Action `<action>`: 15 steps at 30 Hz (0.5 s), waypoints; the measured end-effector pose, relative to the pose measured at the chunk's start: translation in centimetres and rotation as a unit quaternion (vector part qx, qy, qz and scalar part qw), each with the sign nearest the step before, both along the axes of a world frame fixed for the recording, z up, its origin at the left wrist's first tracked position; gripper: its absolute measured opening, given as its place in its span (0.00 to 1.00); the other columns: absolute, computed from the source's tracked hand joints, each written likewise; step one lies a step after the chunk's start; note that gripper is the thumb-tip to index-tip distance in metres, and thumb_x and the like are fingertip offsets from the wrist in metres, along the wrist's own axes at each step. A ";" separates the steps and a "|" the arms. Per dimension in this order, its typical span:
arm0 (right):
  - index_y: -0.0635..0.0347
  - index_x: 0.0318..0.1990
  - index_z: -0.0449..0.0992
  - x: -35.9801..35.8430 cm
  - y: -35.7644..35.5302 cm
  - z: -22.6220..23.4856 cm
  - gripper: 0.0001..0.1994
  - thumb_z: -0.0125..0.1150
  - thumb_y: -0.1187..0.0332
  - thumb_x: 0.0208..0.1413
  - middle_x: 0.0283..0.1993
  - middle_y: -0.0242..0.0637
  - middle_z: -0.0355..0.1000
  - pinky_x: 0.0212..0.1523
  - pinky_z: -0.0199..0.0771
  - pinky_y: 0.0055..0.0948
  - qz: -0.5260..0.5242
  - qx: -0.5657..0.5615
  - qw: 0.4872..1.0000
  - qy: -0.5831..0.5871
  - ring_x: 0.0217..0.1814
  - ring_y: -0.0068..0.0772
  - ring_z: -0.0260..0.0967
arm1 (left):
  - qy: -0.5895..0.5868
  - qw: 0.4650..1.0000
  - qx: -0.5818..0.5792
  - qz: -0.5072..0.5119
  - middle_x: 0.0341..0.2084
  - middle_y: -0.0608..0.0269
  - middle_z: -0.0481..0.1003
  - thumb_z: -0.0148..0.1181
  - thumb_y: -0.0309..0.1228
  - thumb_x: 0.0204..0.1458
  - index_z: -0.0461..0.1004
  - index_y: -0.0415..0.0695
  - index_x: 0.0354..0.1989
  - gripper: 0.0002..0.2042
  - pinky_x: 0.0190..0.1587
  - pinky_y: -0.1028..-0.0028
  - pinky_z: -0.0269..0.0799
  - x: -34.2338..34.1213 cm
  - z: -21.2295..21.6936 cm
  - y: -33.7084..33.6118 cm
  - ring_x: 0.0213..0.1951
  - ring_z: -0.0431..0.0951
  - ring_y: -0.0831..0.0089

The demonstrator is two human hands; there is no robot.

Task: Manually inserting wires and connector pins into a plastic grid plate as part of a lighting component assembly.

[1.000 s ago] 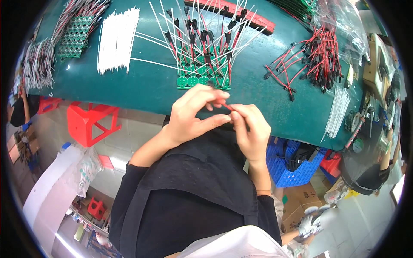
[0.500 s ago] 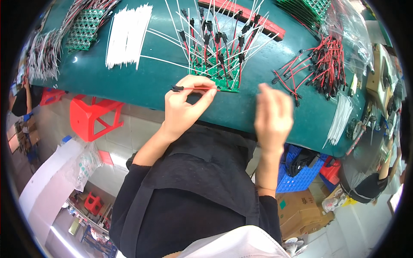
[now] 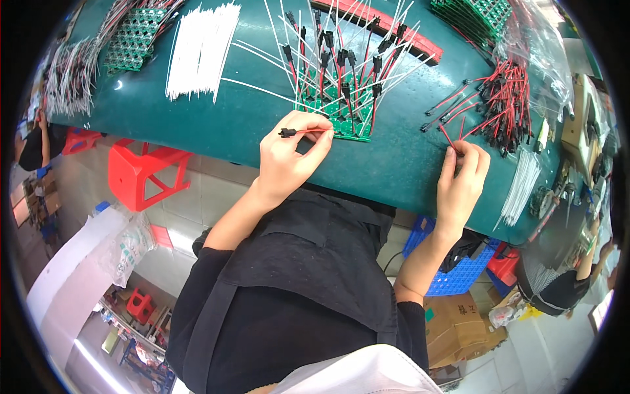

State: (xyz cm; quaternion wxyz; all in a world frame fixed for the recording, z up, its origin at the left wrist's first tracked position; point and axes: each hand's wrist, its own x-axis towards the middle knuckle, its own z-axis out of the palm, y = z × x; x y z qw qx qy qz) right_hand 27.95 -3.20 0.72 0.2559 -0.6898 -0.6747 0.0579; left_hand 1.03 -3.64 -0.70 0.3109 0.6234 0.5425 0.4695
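Note:
My left hand (image 3: 295, 148) pinches a short red wire lead (image 3: 308, 131) between thumb and forefinger. The lead's black connector (image 3: 287, 132) sticks out to the left across the fingers. Right beyond that hand lies a green circuit board panel (image 3: 341, 125), with black-plugged red and black leads and thin white strips standing up from it. Off to the right, my right hand (image 3: 464, 180) has its fingertips together on the end of a red lead (image 3: 447, 136), at the near edge of a heap of red and black leads (image 3: 505, 98). The fingertips partly hide that end.
White strips lie in a pile (image 3: 203, 52) at left and in a smaller bundle (image 3: 520, 187) at right. Wired green boards (image 3: 134, 39) sit far left; more boards (image 3: 476, 20) are stacked far right by a clear plastic bag (image 3: 541, 52). A red bar (image 3: 420, 46) lies behind the panel.
My right hand has moved right, from near the panel to the heap of leads, and closed on one. The left hand keeps its lead; the whole view has shifted slightly.

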 end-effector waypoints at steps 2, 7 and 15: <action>0.62 0.42 0.75 -0.4 0.0 0.5 0.07 0.62 0.75 0.57 0.42 0.44 0.68 0.42 0.73 0.39 -0.009 0.002 1.000 0.017 0.42 0.46 0.70 | 0.002 1.000 -0.002 -0.004 0.31 0.57 0.78 0.66 0.16 0.47 0.77 0.34 0.35 0.07 0.34 0.78 0.77 -0.1 0.0 0.0 0.30 0.80 0.75; 0.62 0.41 0.76 -0.3 0.0 0.8 0.05 0.62 0.74 0.57 0.41 0.43 0.69 0.37 0.74 0.36 -0.006 0.031 0.999 -0.011 0.40 0.43 0.71 | 0.007 1.000 -0.001 0.001 0.31 0.57 0.78 0.66 0.16 0.47 0.77 0.34 0.35 0.07 0.33 0.78 0.77 0.0 -0.1 0.0 0.30 0.80 0.75; 0.65 0.39 0.75 -0.6 -0.3 1.3 0.05 0.63 0.78 0.56 0.35 0.40 0.72 0.30 0.72 0.28 -0.018 0.101 0.993 0.056 0.31 0.33 0.69 | 0.026 0.999 0.024 0.011 0.31 0.56 0.78 0.66 0.16 0.47 0.77 0.34 0.34 0.07 0.32 0.79 0.76 0.2 -0.2 0.0 0.29 0.80 0.74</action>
